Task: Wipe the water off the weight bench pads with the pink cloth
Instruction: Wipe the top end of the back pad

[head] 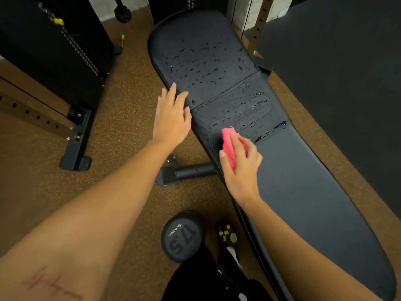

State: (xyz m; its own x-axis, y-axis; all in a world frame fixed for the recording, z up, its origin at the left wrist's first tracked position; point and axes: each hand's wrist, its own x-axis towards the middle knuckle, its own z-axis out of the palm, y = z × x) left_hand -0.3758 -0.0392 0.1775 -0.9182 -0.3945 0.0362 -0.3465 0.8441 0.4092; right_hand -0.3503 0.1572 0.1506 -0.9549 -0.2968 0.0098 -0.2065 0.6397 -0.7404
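Water [208, 68] lies beyond the cloth [227, 144], along the bench [303, 192]. Right hand [243, 168] grips it; left hand [171, 122] rests flat, fingers loose.

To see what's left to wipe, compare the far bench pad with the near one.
The far pad is dotted with water drops; the near pad shows none and looks dry. The left hand touches the far pad's left edge; the right hand holds the pink cloth on the middle pad, just beyond the near pad. The near pad appears longer than the far pad. Both are black, on one bench.
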